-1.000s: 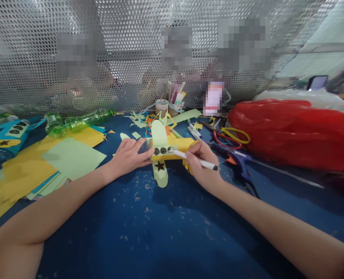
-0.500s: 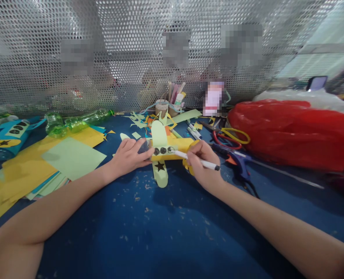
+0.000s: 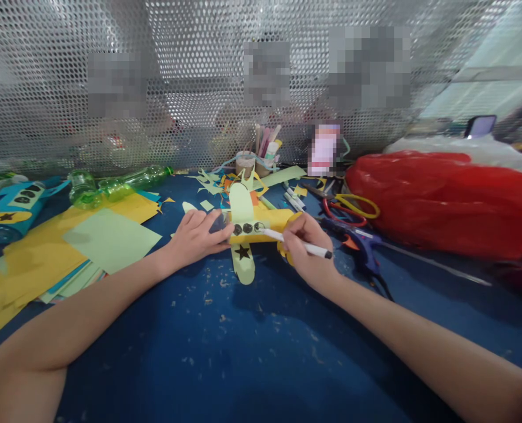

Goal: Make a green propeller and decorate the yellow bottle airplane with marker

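A toy airplane (image 3: pixel 272 218), made of a plastic bottle wrapped in yellow paper, lies on the blue table. Its pale green wings (image 3: pixel 242 205) stick out to both sides, and the near one carries a black star. My left hand (image 3: pixel 199 234) grips the bare clear end of the bottle. A white marker (image 3: pixel 303 244) with a black end is pinched in my right hand (image 3: pixel 309 247). The marker's tip touches the third of three round black marks on a pale strip along the body. My right hand partly hides the airplane's right end.
Yellow and green paper sheets (image 3: pixel 111 239) lie left, by green bottles (image 3: pixel 133 181) and a blue bottle plane (image 3: pixel 20 202). Scraps, markers (image 3: pixel 294 200) and a stick cup (image 3: pixel 246 161) are behind. Scissors (image 3: pixel 349 207), a glue gun (image 3: pixel 363 245) and a red bag (image 3: pixel 437 202) lie right.
The marker and my right hand have shifted very slightly, and the third round mark looks darker. My left hand and the airplane stay in place.
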A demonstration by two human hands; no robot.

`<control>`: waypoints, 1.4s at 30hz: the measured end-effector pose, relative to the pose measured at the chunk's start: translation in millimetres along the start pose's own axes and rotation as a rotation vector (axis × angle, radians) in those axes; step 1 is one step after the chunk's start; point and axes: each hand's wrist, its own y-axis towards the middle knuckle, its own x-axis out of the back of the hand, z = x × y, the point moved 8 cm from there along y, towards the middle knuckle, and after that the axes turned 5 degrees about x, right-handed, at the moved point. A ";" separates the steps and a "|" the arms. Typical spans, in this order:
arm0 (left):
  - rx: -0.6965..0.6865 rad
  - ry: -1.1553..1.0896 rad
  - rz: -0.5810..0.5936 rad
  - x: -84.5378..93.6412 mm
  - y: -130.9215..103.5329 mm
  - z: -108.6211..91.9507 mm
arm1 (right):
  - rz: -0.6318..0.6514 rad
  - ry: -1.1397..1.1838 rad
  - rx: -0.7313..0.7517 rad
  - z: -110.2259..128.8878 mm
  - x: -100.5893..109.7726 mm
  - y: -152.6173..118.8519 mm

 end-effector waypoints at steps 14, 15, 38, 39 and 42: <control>0.008 -0.023 0.021 -2.5 -0.6 1.4 | 0.005 -0.004 -0.013 -2.4 -1.3 0.0; 0.007 -0.020 0.017 -2.0 -0.4 1.3 | 0.003 -0.009 -0.010 -1.8 -1.2 0.1; 0.000 -0.002 0.007 -0.3 0.4 0.6 | -0.023 -0.017 -0.015 3.4 2.5 2.2; 0.000 -0.004 0.011 -0.4 0.3 0.6 | -0.024 -0.014 -0.019 2.7 2.5 2.1; 0.005 -0.016 0.031 -1.8 -0.1 1.3 | -0.037 0.001 -0.019 1.2 3.6 1.7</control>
